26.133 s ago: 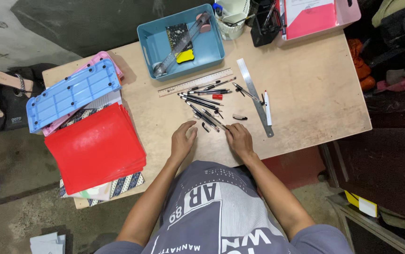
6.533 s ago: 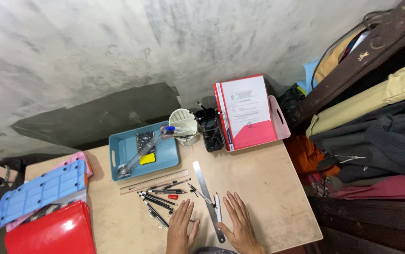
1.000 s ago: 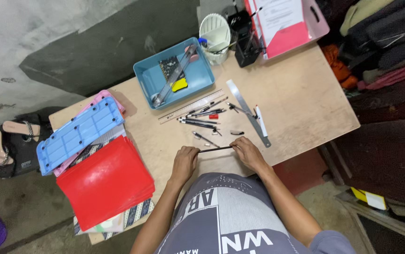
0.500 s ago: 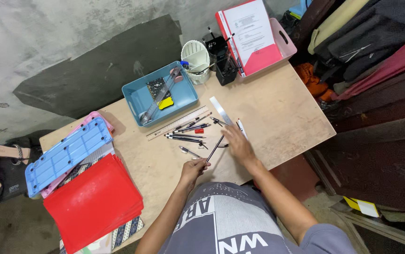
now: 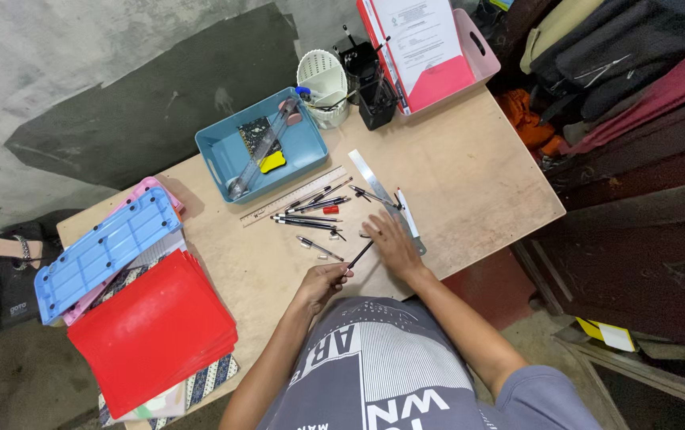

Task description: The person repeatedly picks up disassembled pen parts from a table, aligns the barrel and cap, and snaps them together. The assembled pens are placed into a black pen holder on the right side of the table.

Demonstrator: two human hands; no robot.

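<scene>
Left hand (image 5: 322, 283): fingers pinched round the near end of a black pen (image 5: 359, 256), which slants up and right off the bench (image 5: 470, 183).
Right hand (image 5: 391, 247): laid flat, fingers spread, holding nothing; its fingertips are just beside the steel ruler (image 5: 384, 198).
Black pen: between both hands, tip close to the right palm.
Loose pens (image 5: 308, 222): in a row just beyond the hands.
Blue tray (image 5: 261, 146): farther back, left of centre.
Red folders (image 5: 154, 330): near left.
</scene>
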